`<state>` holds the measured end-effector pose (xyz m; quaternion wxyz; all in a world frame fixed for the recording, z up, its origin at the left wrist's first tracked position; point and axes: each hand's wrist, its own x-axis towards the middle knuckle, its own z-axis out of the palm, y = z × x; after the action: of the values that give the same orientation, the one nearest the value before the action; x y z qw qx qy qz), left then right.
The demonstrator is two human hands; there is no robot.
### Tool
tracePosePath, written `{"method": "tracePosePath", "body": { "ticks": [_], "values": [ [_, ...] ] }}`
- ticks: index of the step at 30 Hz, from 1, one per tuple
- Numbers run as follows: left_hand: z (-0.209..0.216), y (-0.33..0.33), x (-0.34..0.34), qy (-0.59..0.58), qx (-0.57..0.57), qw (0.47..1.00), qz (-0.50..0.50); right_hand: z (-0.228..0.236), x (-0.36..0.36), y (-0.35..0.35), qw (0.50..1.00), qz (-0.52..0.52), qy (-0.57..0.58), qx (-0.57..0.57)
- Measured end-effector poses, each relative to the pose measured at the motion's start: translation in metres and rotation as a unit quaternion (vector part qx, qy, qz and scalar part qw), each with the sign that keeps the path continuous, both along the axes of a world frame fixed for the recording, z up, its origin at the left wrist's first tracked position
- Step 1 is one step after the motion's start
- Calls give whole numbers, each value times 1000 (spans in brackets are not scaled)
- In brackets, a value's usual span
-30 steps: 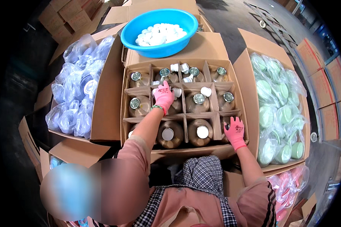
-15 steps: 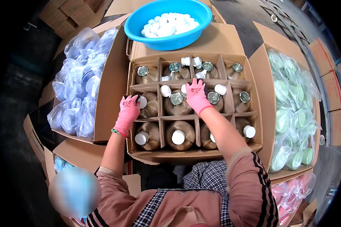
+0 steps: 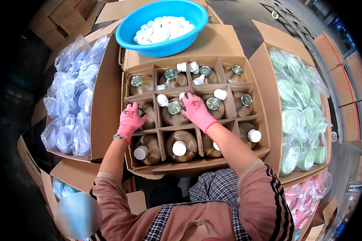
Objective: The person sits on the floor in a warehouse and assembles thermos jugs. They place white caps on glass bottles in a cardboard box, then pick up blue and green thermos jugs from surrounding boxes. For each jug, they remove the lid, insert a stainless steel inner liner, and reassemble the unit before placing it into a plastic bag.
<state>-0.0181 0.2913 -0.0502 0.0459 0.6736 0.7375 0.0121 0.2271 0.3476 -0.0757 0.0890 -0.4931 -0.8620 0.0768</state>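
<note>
Warehouse-like space, stacked cartons (image 3: 342, 85), grey floor (image 3: 243, 19)

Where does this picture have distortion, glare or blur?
Head view: stacked boxes bend near the right rim; glare streaks the plastic bags; same view, a round blurred patch at lower left, while left hand and right hand look fairly sharp.

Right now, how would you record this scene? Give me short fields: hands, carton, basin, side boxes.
left hand: pink-gloved, at a bottle in the middle row, far left
right hand: pink-gloved, at a white cap
carton: divided, bottles in three rows
blue basin: beyond the carton, white caps heaped inside
left box: bagged purple items
right box: bagged green items
</note>
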Motion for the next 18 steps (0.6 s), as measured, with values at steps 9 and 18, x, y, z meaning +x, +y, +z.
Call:
{"method": "tracePosePath", "body": {
  "ticks": [9,18],
  "values": [
    [14,7,4,-5,-48,999,-18,-14,-41,32,982,-41,-183,3],
    [13,28,40,7,82,973,-215,40,47,-15,819,-222,511,-137]
  ]
}}
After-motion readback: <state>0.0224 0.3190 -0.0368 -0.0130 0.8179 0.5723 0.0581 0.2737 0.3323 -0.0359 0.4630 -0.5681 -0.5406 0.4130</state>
